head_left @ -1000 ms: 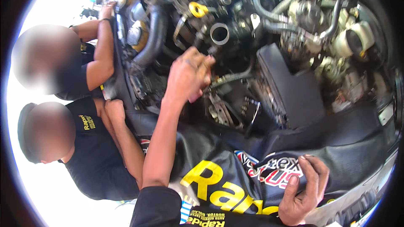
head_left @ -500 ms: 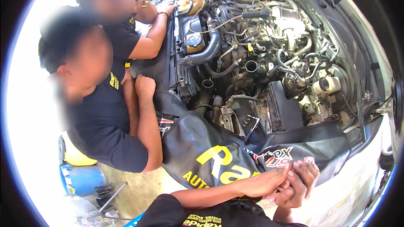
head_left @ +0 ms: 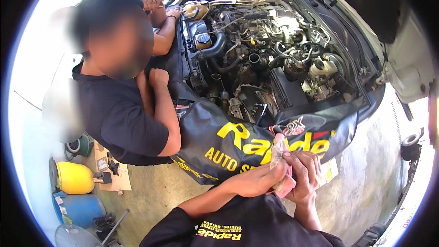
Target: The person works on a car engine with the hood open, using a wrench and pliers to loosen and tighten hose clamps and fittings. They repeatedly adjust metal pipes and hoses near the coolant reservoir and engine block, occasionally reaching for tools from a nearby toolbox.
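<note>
Above my lap, both hands are close together around a pink rag [head_left: 286,185] with grey, dirty patches. My left hand [head_left: 259,181] comes in from the left and is closed on the cloth. On the other side my right hand [head_left: 303,167], its fingers dark with grime, curls against the same rag. A short dark piece [head_left: 277,130] shows past the upper end of the bundle; whether the rag wraps it, I cannot tell. Just beyond my hands, a black fender cover [head_left: 215,130] with yellow lettering drapes over the car's edge.
Ahead lies an open engine bay with hoses, a coolant tank [head_left: 202,41] and a black box [head_left: 289,89]. A ratchet-like tool [head_left: 261,113] rests at its near edge. Two people lean there at left. Yellow [head_left: 75,177] and blue [head_left: 80,210] drums stand lower left.
My view has shifted, showing more floor and cover. My hands, earlier clasped together at the right, are now further left in view, and the pink rag shows plainly between them.
</note>
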The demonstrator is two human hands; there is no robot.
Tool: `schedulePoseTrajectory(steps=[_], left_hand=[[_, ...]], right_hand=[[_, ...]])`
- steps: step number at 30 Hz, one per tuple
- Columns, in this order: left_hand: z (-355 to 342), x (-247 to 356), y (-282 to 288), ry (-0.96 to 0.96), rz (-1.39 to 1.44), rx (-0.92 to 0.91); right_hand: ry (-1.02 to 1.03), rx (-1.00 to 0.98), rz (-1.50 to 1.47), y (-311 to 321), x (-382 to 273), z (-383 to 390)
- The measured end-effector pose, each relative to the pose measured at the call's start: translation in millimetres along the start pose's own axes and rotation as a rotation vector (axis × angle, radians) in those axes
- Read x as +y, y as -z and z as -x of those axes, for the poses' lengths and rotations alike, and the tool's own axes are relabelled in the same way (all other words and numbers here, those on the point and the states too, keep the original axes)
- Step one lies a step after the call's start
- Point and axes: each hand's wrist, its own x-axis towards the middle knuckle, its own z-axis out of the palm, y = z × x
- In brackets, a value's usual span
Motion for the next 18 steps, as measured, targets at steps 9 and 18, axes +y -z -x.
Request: schedulePoseTrajectory(steps=[9,18], left_hand=[[61.2,-10.4,-49.9,-0.208,-0.320,0.610],[186.4,-54.1,-95.9,0.107,-0.676,1.656]], right_hand=[[0.203,0.035,-0.035,12.5,-25.6,33.8],[0.148,-0.190,-0.233,-16.8,41.9,31.2]])
